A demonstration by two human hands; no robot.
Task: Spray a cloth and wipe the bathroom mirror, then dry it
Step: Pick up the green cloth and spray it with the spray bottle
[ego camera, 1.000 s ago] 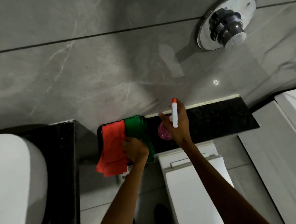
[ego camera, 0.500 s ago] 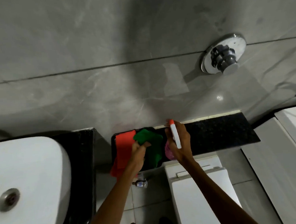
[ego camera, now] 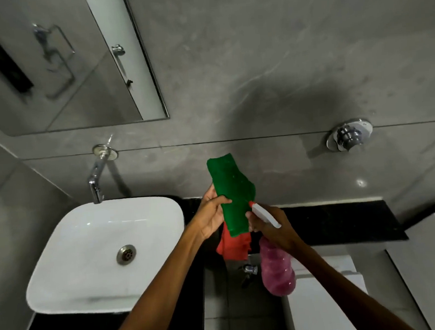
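Item, stage of work: I log my left hand [ego camera: 211, 214], centre of frame, pinching the green cloth [ego camera: 232, 194] upright by its edge; my right hand [ego camera: 272, 228] is wrapped round the neck of the pink spray bottle [ego camera: 278, 271], nozzle almost touching the cloth. I judge the spraying step in hand or about to start. Mirror [ego camera: 57, 62], upper left, not yet wiped; wiping and drying remain. Red cloth [ego camera: 233, 246] hangs below the green one, probably for drying. Writing: no label or brand readable on bottle or cloths.
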